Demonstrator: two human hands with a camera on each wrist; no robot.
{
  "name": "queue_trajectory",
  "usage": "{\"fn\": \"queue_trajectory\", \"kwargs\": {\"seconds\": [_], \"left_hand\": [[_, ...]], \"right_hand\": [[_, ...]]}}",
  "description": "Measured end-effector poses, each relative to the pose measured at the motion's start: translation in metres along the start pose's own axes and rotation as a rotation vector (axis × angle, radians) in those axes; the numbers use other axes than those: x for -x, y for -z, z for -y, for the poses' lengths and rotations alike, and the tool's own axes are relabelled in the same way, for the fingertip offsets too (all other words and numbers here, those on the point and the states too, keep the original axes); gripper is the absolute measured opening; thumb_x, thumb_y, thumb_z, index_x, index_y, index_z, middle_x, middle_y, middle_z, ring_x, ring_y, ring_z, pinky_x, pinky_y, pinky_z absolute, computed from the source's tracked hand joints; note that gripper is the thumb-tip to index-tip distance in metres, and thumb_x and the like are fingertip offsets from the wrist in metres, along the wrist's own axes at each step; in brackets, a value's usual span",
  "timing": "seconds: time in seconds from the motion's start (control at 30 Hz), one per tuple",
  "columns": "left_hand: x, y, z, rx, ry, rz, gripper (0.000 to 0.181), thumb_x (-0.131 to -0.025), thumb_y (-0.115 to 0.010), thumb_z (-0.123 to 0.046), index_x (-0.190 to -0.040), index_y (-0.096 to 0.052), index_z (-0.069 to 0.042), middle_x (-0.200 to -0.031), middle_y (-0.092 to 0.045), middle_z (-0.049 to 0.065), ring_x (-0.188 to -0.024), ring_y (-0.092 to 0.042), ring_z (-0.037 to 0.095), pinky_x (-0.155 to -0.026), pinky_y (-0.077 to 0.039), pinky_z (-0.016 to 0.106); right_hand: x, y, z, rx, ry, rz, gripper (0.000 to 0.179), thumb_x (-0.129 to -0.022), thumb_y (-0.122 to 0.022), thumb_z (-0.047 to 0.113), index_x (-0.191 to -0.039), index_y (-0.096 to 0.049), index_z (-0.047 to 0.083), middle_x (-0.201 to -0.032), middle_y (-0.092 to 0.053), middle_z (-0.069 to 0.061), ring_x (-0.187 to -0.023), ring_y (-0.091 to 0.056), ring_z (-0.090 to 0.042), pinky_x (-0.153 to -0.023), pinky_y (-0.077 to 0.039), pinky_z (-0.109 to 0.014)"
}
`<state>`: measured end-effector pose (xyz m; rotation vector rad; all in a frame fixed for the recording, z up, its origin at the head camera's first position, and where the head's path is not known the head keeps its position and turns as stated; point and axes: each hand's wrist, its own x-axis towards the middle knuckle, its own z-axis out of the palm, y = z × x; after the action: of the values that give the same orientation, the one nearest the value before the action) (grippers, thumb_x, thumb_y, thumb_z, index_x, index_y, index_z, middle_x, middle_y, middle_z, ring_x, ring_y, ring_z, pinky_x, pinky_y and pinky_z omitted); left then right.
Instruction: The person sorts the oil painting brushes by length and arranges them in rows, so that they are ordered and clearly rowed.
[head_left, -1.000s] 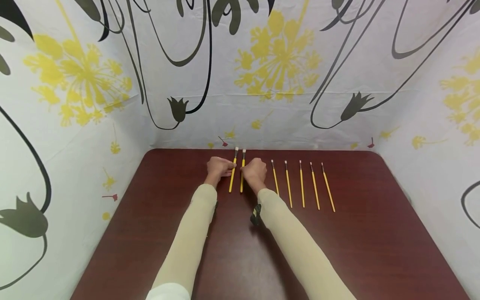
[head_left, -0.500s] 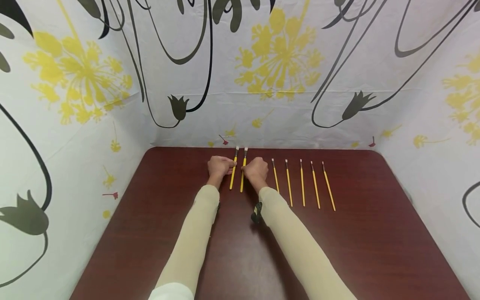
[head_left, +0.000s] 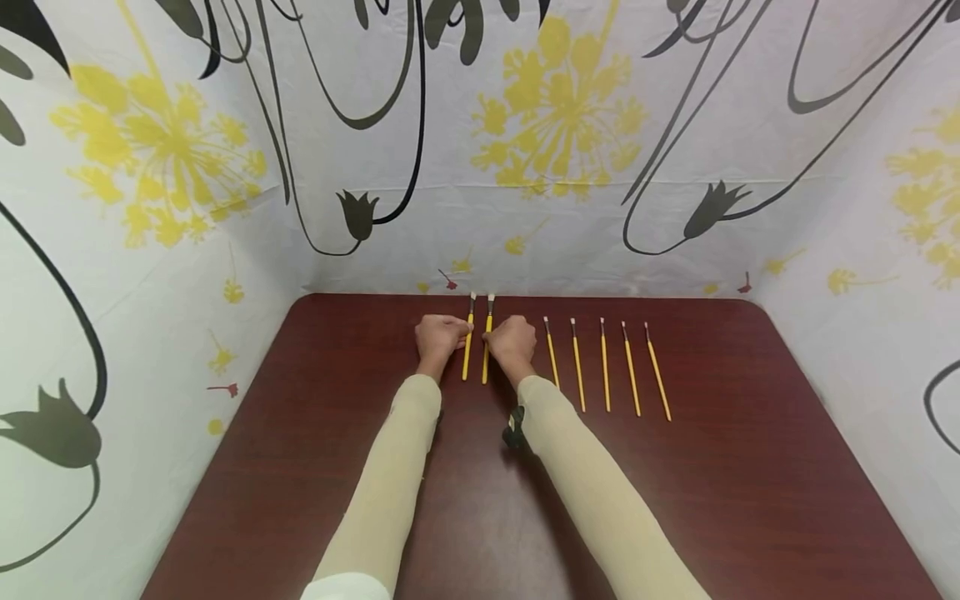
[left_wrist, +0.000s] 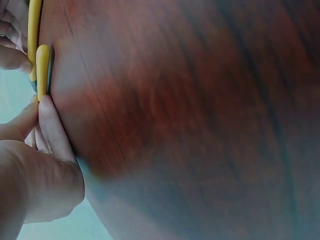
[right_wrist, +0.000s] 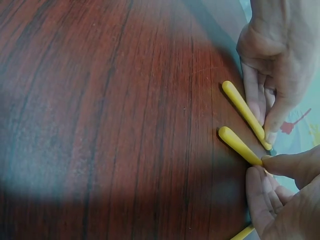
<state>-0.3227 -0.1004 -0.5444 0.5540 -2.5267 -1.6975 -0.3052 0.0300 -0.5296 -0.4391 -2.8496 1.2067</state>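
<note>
Two yellow-handled paintbrushes lie side by side at the far edge of the table, pale bristles pointing away. My left hand [head_left: 439,340] pinches the left paintbrush [head_left: 467,354] between thumb and fingers, near the middle of its handle. The right paintbrush [head_left: 486,360] is pinched the same way by my right hand [head_left: 513,343]. A narrow gap separates the two handles, which are nearly parallel. In the right wrist view, the rounded end of the left paintbrush [right_wrist: 242,107] and that of the right paintbrush [right_wrist: 237,143] stick out from the fingertips, close over the wood.
Several thinner yellow paintbrushes lie in a spaced row right of my right hand, from the nearest paintbrush [head_left: 551,354] to the outermost paintbrush [head_left: 657,375]. A white patterned cloth [head_left: 420,267] hangs behind the dark red table [head_left: 352,333] and along its sides.
The left paintbrush has turned slightly, its handle end shifting right and its bristle end left. The right paintbrush's bristle end has moved a little right. Both hands keep their grip.
</note>
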Motion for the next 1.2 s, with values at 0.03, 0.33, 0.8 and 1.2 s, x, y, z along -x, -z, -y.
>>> {"fn": "queue_trajectory", "kwargs": {"seconds": [0.03,0.33,0.8,1.2], "left_hand": [[0.001,0.000,0.001,0.002,-0.003,-0.005,0.009,-0.092,-0.083,-0.016,-0.089,-0.086,-0.009,-0.090,-0.084,0.008,-0.064,-0.077,0.011,-0.061,-0.066,0.024],[0.010,-0.001,-0.001,-0.039,-0.060,-0.057,0.011,-0.091,-0.086,-0.019,-0.089,-0.087,-0.008,-0.090,-0.083,0.012,-0.065,-0.078,0.015,-0.061,-0.066,0.026],[0.007,-0.003,-0.004,-0.060,-0.008,-0.056,0.012,-0.090,-0.086,-0.018,-0.087,-0.086,-0.007,-0.086,-0.082,0.013,-0.056,-0.072,0.009,-0.058,-0.065,0.024],[0.007,0.001,-0.006,-0.055,0.013,-0.012,0.018,-0.089,-0.088,-0.023,-0.091,-0.085,-0.005,-0.088,-0.082,0.013,-0.060,-0.075,0.013,-0.058,-0.065,0.024]], "right_hand": [[0.000,0.000,0.000,0.004,0.001,0.001,0.028,-0.093,-0.083,0.024,-0.072,-0.078,0.006,-0.073,-0.077,-0.011,-0.066,-0.074,-0.026,-0.065,-0.065,-0.040],[-0.001,-0.003,0.000,0.010,0.010,0.001,0.043,-0.094,-0.083,0.025,-0.058,-0.063,0.011,-0.056,-0.062,-0.004,-0.054,-0.067,-0.021,-0.050,-0.050,-0.030],[0.001,0.003,-0.010,-0.083,0.074,0.016,0.039,-0.099,-0.076,0.033,-0.076,-0.081,0.003,-0.074,-0.078,-0.013,-0.049,-0.060,-0.017,-0.045,-0.043,-0.026],[0.007,0.029,-0.031,-0.141,0.243,0.005,0.036,-0.106,-0.065,0.033,-0.090,-0.080,0.005,-0.065,-0.069,-0.006,-0.051,-0.056,-0.016,-0.046,-0.043,-0.026]]}}
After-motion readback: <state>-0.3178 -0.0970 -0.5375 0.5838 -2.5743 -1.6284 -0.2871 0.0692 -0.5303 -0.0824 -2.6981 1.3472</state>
